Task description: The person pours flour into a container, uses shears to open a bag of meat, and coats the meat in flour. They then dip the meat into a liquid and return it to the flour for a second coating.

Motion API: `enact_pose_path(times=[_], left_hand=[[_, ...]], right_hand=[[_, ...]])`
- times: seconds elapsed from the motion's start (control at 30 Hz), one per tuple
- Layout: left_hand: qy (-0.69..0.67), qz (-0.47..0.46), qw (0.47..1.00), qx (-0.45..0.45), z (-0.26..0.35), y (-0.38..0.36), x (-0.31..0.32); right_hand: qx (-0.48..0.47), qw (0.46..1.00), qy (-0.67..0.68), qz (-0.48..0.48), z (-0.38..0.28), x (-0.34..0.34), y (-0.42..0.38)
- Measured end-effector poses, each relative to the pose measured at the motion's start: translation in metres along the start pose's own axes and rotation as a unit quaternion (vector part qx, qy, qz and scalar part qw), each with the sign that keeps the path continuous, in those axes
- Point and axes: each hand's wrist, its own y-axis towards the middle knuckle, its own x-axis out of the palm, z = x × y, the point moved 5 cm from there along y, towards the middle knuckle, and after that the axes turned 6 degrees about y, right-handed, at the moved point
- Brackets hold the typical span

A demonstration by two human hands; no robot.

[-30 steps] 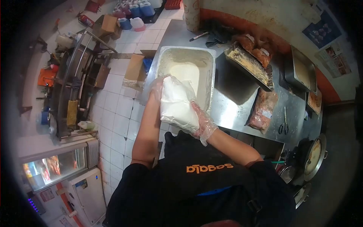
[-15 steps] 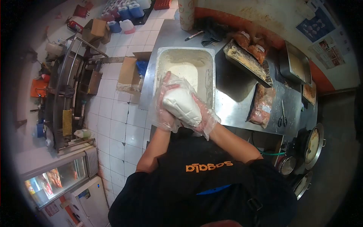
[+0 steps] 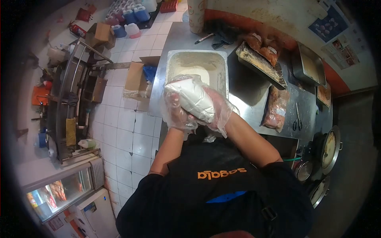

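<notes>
Two hands: both gloved in clear plastic, wrapped around white bag (image 3: pixel 190 99)
Left hand (image 3: pixel 176 113): clasping bag's near, lower side
Right hand (image 3: pixel 216 109): closed over bag's right side
Bag: squeezed between both palms, tilted, just above metal tub (image 3: pixel 197 65) of flour
Beyond grip: scissors (image 3: pixel 296 119) well right
Writing: orange lettering on black shirt (image 3: pixel 222 173), mirrored, unreadable

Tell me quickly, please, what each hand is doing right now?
Left hand: gloved, closed around the lower end of the white bag.
Right hand: gloved, closed on the same white bag from the other side.
</notes>
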Motion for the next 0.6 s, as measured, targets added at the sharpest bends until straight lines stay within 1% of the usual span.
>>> enact_pose_path(times=[0.03,0.07,0.1,0.13,0.17,0.23,0.37,0.4,0.43,0.47,0.5,0.53,0.57,0.6], left_hand=[[-0.004,0.050,0.999,-0.003,0.018,-0.005,0.018],[-0.007,0.045,0.999,0.001,0.028,-0.003,0.032],[-0.036,0.053,0.998,-0.005,0.033,-0.003,0.042],[-0.066,0.061,0.996,-0.014,0.034,-0.004,0.046],[-0.068,0.059,0.996,-0.015,0.033,-0.002,0.049],[-0.020,0.112,0.993,0.026,0.035,0.007,0.048],[-0.035,0.134,0.990,0.031,0.034,0.022,0.051],[-0.026,0.144,0.988,0.045,0.037,0.025,0.052],[-0.017,0.154,0.986,0.059,0.040,0.028,0.052],[-0.019,0.155,0.986,0.061,0.044,0.032,0.054],[-0.011,0.165,0.985,0.056,0.049,0.036,0.055],[-0.003,0.175,0.983,0.050,0.052,0.040,0.054],[0.100,0.159,0.978,0.085,0.054,0.045,0.052],[0.100,0.157,0.979,0.087,0.058,0.049,0.050]], right_hand=[[-0.033,0.998,-0.035,0.029,-0.004,-0.002,0.003],[-0.038,0.998,-0.038,0.026,-0.007,-0.002,0.008],[-0.061,0.997,-0.016,0.046,-0.010,-0.001,0.010],[-0.083,0.994,0.007,0.067,-0.011,-0.001,0.010],[-0.086,0.994,0.006,0.068,-0.010,0.000,0.008],[-0.197,0.966,-0.092,0.139,-0.017,0.017,-0.012],[-0.231,0.956,-0.131,0.126,-0.024,0.010,-0.019],[-0.259,0.933,-0.233,0.095,-0.024,0.024,-0.031],[-0.283,0.898,-0.331,0.063,-0.025,0.034,-0.040],[-0.284,0.897,-0.335,0.061,-0.027,0.031,-0.039],[-0.346,0.832,-0.432,0.031,-0.033,0.031,-0.039],[-0.403,0.753,-0.520,0.001,-0.034,0.031,-0.038],[-0.409,0.778,-0.476,-0.012,-0.036,0.021,-0.031],[-0.411,0.778,-0.476,-0.013,-0.038,0.023,-0.029]])
